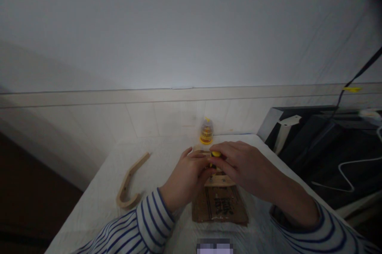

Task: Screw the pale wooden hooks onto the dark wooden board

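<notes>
Yellow and black, the screwdriver sits pinched between the thumb and fingers of our right hand, above a wooden strip with two screws that lies over the printed brown cardboard. Our left hand meets it from the other side, but we cannot tell what it grasps. Just beyond our hands stands a clear domed container on a yellow base, its yellow contents blurred. Left on our white-covered surface lies a hook-shaped wooden piece.
</notes>
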Demonstrator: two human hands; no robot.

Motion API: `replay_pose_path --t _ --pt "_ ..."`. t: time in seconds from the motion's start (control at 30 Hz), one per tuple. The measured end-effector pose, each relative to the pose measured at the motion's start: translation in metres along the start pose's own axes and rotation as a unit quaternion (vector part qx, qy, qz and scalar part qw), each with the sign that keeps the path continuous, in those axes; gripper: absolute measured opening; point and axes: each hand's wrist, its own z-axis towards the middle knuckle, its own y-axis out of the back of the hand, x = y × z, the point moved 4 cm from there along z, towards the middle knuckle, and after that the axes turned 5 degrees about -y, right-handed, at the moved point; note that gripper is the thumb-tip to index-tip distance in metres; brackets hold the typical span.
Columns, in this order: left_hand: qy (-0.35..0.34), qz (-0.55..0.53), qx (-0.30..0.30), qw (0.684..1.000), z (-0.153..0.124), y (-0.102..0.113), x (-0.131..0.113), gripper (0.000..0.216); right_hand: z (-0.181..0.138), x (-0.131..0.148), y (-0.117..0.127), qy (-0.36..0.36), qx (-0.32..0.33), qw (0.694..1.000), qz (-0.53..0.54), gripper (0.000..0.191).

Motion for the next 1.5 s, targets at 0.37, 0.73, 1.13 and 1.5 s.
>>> replay_pose_path --t 0.37,0.73,1.13,1.5 --pt "0.026 0.001 -0.032 0.999 0.0026 0.0037 0.003 0.012 -0.0003 -0.0008 -0.0009 0.004 -0.006 1.0 0.0 0.019" --pt "0.038 -0.003 -0.042 0.998 0.0031 0.0046 0.002 0.006 -0.0003 0.0007 -0.0006 0.005 -0.011 1.0 0.001 0.02" --pt "0.022 0.005 -0.042 0.999 0.0021 0.0041 0.0017 0.007 -0.0024 -0.001 0.0035 0.009 -0.033 0.998 0.052 0.028" --pt "0.02 0.012 -0.041 0.999 0.002 0.0032 0.0037 0.007 -0.0015 -0.0001 0.0022 0.015 -0.015 0.998 0.058 0.026"
